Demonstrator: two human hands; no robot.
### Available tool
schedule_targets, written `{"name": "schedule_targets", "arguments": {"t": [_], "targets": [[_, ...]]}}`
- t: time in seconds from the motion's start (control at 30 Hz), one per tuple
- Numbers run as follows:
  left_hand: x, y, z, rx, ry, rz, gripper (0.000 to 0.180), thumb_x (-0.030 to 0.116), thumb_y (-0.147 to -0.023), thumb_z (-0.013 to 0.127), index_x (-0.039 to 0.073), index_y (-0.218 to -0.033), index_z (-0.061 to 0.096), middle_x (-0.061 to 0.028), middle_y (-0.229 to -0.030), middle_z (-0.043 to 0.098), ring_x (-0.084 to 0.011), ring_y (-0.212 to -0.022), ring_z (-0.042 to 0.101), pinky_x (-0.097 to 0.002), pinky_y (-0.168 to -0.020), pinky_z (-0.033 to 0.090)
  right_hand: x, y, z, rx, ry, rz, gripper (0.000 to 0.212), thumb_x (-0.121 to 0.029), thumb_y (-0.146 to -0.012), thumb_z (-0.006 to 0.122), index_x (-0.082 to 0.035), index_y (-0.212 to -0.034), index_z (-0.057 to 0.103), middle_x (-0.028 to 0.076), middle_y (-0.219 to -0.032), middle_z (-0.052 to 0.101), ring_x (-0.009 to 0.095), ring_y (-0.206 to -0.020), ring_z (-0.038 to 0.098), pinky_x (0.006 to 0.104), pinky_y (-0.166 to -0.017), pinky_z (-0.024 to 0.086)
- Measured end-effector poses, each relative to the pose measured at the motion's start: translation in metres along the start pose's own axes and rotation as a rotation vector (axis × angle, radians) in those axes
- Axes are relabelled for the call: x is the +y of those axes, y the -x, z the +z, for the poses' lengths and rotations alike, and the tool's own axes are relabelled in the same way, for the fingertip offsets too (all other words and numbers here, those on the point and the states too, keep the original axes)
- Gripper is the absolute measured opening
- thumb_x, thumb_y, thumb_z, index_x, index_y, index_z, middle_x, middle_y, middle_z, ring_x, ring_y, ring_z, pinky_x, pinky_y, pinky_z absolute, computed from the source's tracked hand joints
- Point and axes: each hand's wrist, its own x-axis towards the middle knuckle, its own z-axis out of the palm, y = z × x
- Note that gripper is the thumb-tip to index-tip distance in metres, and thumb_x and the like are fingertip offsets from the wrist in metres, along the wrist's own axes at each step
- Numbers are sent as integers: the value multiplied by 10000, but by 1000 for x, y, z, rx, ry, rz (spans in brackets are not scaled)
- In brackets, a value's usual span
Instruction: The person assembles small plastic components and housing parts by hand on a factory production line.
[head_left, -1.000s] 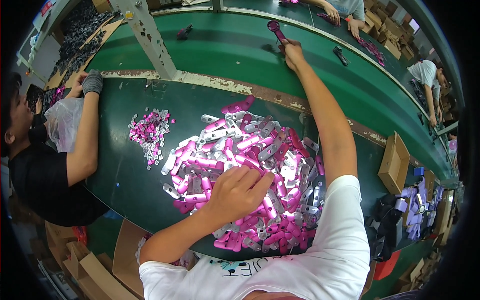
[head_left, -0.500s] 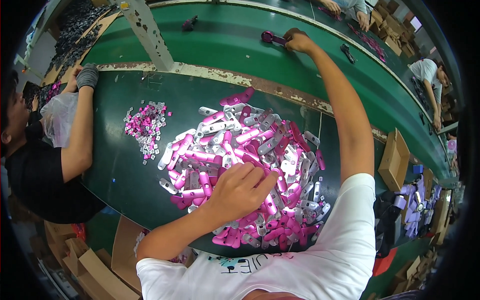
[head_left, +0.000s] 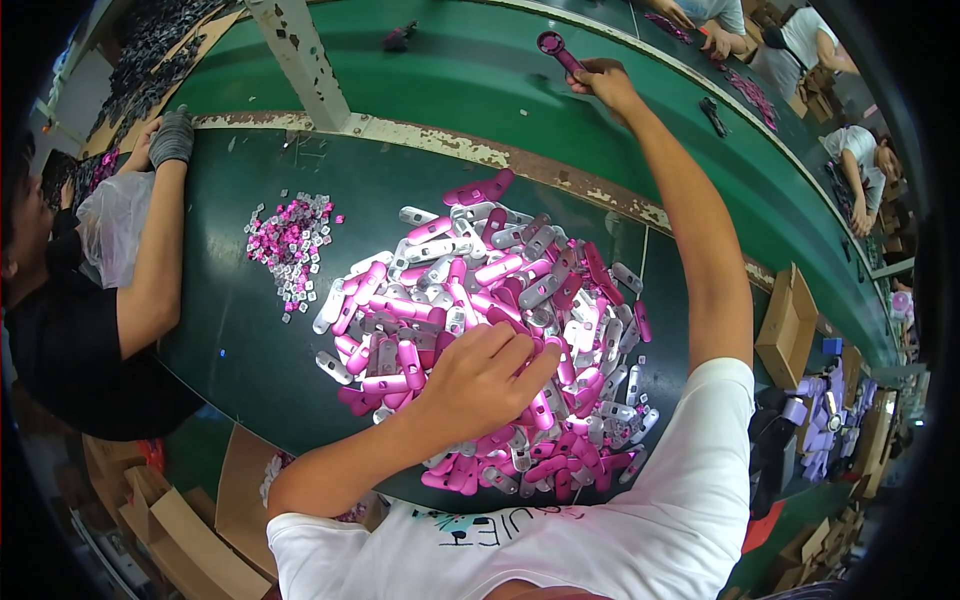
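Observation:
My right hand (head_left: 606,84) reaches out over the green conveyor belt. Its fingers grip a dark magenta handle with a round head (head_left: 556,50), the head pointing up and left. Low over a pile of oblong pink and clear plastic pieces (head_left: 460,250) is my left hand (head_left: 488,376). Its fingers are curled, thumb and forefinger close together beside a pink piece; what they hold, if anything, is hidden. Small pink and clear square parts (head_left: 292,245) lie in a loose heap left of the pile.
A chipped metal rail (head_left: 440,146) and post (head_left: 298,65) separate table and belt. Dark pieces (head_left: 400,38) (head_left: 714,117) lie on the belt. A gloved co-worker (head_left: 172,138) is at the left, beside a plastic bag (head_left: 115,225). An open carton (head_left: 788,325) stands right.
My right hand has lifted the magenta handle, its round head now tilting upward. The other pieces on the belt have shifted right. My left hand has barely moved.

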Motion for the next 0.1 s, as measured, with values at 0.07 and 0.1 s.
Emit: {"name": "schedule_targets", "arguments": {"t": [0.07, 0.1], "targets": [[0, -1, -1, -2, -6, -4, 261, 64, -669, 642, 55, -930, 637, -23, -732, 497, -161, -695, 507, -291, -544, 424, -1, 1, 2, -1, -21, 18, 270, -35, -872, 571, 124, -1089, 594, 131, -865, 664, 149, -712, 640, 244, -675, 541], [0, -2, -2, -6, -13, -8, 263, 65, -668, 644, 53, -930, 637, -22, -730, 497, -159, -700, 508, -291, -547, 424, -2, 2, 3, -9, 82, 57, 291, -14, -864, 574, 102, -1131, 586, 127, -883, 668, 149, -741, 648, 227, -713, 547]]}}
